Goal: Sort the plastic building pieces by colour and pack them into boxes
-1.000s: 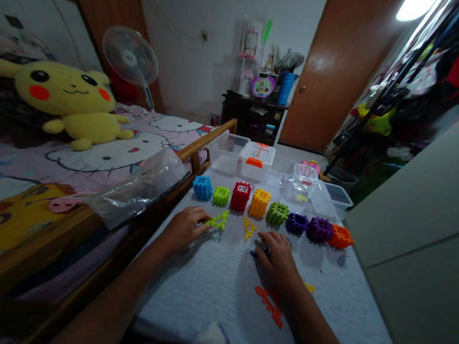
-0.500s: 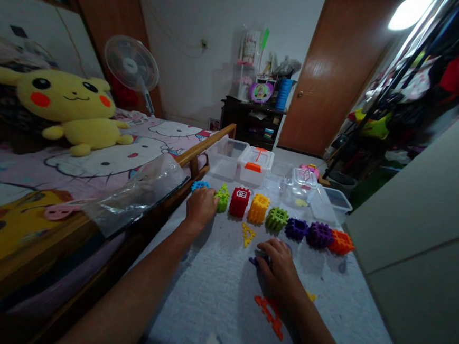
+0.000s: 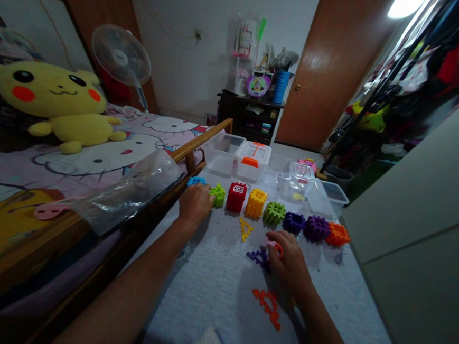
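Observation:
A row of plastic blocks crosses the table, with a blue block (image 3: 196, 181), a lime block (image 3: 218, 195), a red block (image 3: 236, 197) and a yellow block (image 3: 256, 204) among them. My left hand (image 3: 195, 204) is closed beside the blue and lime blocks; what its fingers grip, if anything, is hidden. My right hand (image 3: 286, 253) has curled fingers around a small orange-and-pink piece (image 3: 277, 248). Just left of it lies a purple piece (image 3: 260, 257). A yellow triangle (image 3: 244, 229) and an orange piece (image 3: 268, 307) rest flat on the cloth.
Behind the row stand clear boxes, one with an orange-clasped lid (image 3: 251, 160). A wooden bed rail (image 3: 165, 180) with a plastic bag (image 3: 132, 191) runs along the left. Green, purple and orange blocks (image 3: 339, 234) extend right.
My right hand has lifted slightly off the purple piece, which now shows more, and an orange-and-pink piece shows at its fingers. The lime block is tipped lower beside my left hand. The view has shifted.

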The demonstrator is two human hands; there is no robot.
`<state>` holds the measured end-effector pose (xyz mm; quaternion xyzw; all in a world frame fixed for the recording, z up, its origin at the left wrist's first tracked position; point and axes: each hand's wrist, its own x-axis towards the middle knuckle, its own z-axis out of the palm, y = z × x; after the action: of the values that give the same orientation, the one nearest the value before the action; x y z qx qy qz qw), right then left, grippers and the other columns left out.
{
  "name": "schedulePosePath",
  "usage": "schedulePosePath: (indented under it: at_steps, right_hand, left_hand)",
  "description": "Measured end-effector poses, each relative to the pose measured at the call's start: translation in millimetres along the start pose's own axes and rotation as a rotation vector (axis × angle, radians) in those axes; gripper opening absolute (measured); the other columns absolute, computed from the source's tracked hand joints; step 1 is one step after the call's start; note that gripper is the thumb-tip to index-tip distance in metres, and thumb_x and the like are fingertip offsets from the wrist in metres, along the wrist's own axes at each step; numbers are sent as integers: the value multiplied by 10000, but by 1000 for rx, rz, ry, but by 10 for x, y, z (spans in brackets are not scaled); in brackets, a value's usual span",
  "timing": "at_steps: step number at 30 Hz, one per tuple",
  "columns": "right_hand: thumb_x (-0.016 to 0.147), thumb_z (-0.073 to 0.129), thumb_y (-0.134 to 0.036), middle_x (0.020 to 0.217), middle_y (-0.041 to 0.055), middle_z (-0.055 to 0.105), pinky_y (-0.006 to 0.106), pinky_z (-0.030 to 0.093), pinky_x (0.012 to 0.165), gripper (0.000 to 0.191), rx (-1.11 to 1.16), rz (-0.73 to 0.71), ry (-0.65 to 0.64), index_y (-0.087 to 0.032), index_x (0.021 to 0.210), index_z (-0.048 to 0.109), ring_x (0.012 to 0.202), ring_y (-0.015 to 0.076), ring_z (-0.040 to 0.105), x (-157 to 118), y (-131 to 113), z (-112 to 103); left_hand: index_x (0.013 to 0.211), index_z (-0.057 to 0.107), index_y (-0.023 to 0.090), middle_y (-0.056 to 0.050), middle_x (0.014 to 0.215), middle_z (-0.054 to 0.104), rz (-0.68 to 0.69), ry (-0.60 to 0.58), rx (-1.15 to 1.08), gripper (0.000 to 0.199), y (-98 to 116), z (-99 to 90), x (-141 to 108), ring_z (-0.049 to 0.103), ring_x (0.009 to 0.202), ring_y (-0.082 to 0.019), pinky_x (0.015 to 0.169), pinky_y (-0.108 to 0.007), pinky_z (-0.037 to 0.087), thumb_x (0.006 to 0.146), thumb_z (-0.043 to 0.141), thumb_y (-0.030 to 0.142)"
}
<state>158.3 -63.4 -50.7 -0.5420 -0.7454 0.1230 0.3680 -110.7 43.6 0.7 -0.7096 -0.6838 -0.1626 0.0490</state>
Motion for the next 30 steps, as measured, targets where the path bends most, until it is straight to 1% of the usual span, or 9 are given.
schedulePosePath:
  at_steps: [2, 4, 6, 8, 10, 13, 18, 23, 30]
  right_hand:
    - [881, 484, -175, 928, 78, 659, 388, 467, 809, 189, 12, 53, 53, -202, 964, 651, 898, 236, 585, 11, 54, -93]
    - [871, 500, -178, 872, 66, 643, 369, 459, 777, 142, 11, 94, 63, -197, 890, 640, 849, 222, 576, 15, 101, -173]
    - [853, 536, -179, 849, 58, 619, 365, 446, 779, 100, -2, 95, 8, -193, 834, 633, 841, 216, 562, 12, 123, -227]
    - [836, 575, -183, 872, 58, 603, 369, 433, 803, 73, -30, 73, -90, -194, 828, 647, 871, 219, 548, 2, 113, -250]
    - [820, 614, -185, 931, 63, 599, 381, 420, 843, 95, -68, 53, -183, -200, 892, 674, 925, 229, 533, -13, 77, -244]
    - [787, 658, -180, 1017, 67, 592, 401, 397, 896, 211, -120, 36, -292, -221, 992, 684, 994, 243, 504, -45, 11, -203]
    - [716, 708, -201, 1045, 59, 570, 410, 375, 906, 234, -166, 48, -368, -227, 943, 659, 1014, 256, 468, -87, -53, -140]
    - [698, 701, -183, 1022, 53, 568, 397, 367, 886, 209, -177, 38, -352, -210, 894, 632, 990, 247, 467, -86, -76, -131]
    - [793, 661, -168, 929, 60, 614, 367, 401, 835, 40, -122, 39, -237, -189, 827, 653, 929, 225, 525, -40, 1, -124]
  left_hand:
    - [1043, 694, 132, -138, 997, 700, 49, 62, -27, 267, 46, -74, -90, 618, 983, -300, 867, -399, 470, 898, 552, 305]
    - [1046, 685, 137, -132, 1013, 687, 160, 77, -97, 249, 131, -119, -239, 592, 996, -292, 901, -411, 456, 915, 535, 285]
    - [999, 686, 152, -110, 986, 678, 330, -24, -198, 201, 256, -118, -437, 581, 983, -271, 905, -401, 457, 918, 531, 252]
    - [979, 685, 176, -84, 998, 667, 537, -216, -288, 156, 404, -69, -651, 575, 979, -245, 890, -368, 470, 901, 572, 251]
    - [1033, 675, 190, -75, 1044, 654, 635, -324, -313, 175, 548, 12, -832, 566, 1010, -239, 881, -352, 479, 891, 601, 261]
    - [1014, 673, 178, -81, 1033, 644, 655, -394, -260, 156, 698, 146, -971, 571, 991, -241, 852, -355, 492, 885, 605, 235]
    - [919, 679, 172, -69, 968, 644, 620, -413, -244, 97, 746, 280, -945, 579, 963, -227, 847, -344, 486, 896, 616, 242]
    - [905, 673, 168, -69, 961, 649, 591, -400, -265, 96, 688, 314, -928, 586, 958, -226, 854, -350, 484, 898, 633, 255]
    - [930, 664, 156, -62, 925, 645, 609, -249, -387, 70, 511, 295, -860, 591, 902, -216, 815, -344, 495, 910, 613, 200]
